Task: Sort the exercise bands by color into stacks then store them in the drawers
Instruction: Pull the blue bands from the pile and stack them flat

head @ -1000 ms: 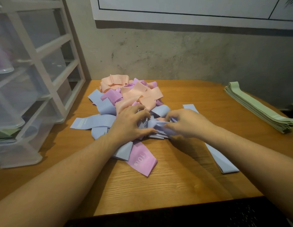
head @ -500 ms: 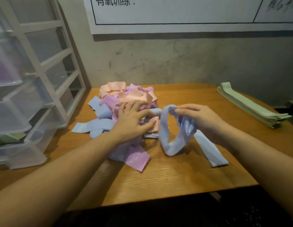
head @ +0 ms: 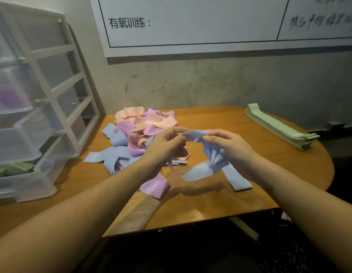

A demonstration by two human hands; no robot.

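A mixed pile of peach, purple and pale blue exercise bands (head: 139, 134) lies on the wooden table (head: 210, 201). Above the table, in front of the pile, both hands hold one pale blue band (head: 214, 156) that hangs in a loop. My left hand (head: 165, 146) pinches its top edge from the left. My right hand (head: 232, 148) pinches the same edge from the right, with bunched blue band gathered in its palm. Under my right wrist lies another blue band (head: 238, 180), flat on the table. A neat stack of green bands (head: 279, 129) sits at the far right.
A white-framed unit of clear plastic drawers (head: 33, 119) stands on the left; the lower drawers are pulled out, and one holds green bands (head: 13, 168). A printed sheet (head: 191, 22) hangs on the grey wall behind. The table's front edge runs just below my forearms.
Both hands have lifted off the pile. The right hand pulled a blue band out of it, and the left hand left the pile and took hold of the band's top edge.
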